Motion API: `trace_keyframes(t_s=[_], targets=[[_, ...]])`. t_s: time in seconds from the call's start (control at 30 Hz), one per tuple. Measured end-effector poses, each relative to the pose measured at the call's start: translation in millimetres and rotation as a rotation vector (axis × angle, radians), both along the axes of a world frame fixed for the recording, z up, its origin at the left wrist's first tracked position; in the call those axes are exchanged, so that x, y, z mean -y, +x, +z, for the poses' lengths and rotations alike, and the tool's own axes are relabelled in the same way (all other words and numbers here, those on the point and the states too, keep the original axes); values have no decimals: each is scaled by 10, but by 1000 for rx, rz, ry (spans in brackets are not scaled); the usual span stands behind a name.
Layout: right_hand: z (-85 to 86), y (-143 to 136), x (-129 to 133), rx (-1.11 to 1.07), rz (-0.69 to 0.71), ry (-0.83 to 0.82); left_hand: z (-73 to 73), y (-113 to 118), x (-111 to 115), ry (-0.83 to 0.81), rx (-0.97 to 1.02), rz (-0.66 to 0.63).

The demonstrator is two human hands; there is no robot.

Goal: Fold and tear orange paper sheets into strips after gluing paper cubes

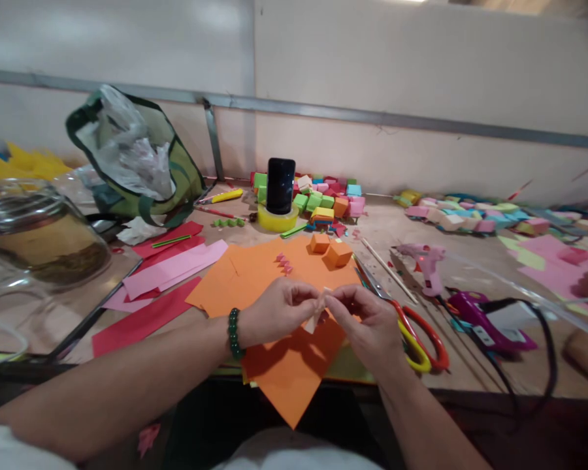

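Over the orange paper sheets (294, 365), both hands meet at a small pale peach paper strip (314, 320). My left hand (281, 310), with a green bead bracelet (234, 333) at its wrist, pinches the strip between thumb and forefinger. From the right, my right hand (370, 323) pinches its upper end, the other fingers curled. Part of the strip is hidden by the fingertips. Just beyond the hands lie a pink zigzag-folded strip (283, 264) and two orange paper cubes (340, 254). Scissors (421, 339) with red and yellow handles rest beside my right hand.
A phone (281, 186) stands in a yellow tape roll (277, 219), before a heap of coloured paper cubes (323, 196). Pink glue gun (428, 264) and purple tool with a black cord (492, 323) lie right. Left are a glass teapot (53, 241) and green bag (181, 163).
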State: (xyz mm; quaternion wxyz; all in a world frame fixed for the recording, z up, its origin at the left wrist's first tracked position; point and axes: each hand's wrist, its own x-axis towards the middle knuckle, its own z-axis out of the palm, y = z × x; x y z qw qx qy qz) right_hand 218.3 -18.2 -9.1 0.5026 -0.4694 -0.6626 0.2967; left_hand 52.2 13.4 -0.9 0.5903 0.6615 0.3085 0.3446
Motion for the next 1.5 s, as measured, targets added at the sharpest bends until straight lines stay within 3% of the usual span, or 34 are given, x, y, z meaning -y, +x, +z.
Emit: trace_keyframes(t_s=[0.2,0.33,0.43,0.5,0.7,0.8,1.0,1.3,1.5], targets=[[-14,51,41,258,206,251,-32,-7,-56,-194,74,-1],[-50,-1,4,517,125,449,-75,-40,-115,-359,139,31],[-72,-23,-27,538,74,547,-81,-48,-125,-372,122,30],[-71,-21,-26,442,58,511,-66,-40,-110,-330,91,25],[-44,-12,-7,57,-64,40,-9,-17,-12,-111,-34,2],[-64,-2,-32,-20,-80,-60,-14,-28,22,52,-139,16],[-64,31,-49,-76,12,-155,-9,-45,51,246,-247,43],[-34,79,-61,-325,-13,-152,11,-13,60,91,-139,45],[-55,80,-36,-358,-7,-126,28,-20,66,118,-136,116]])
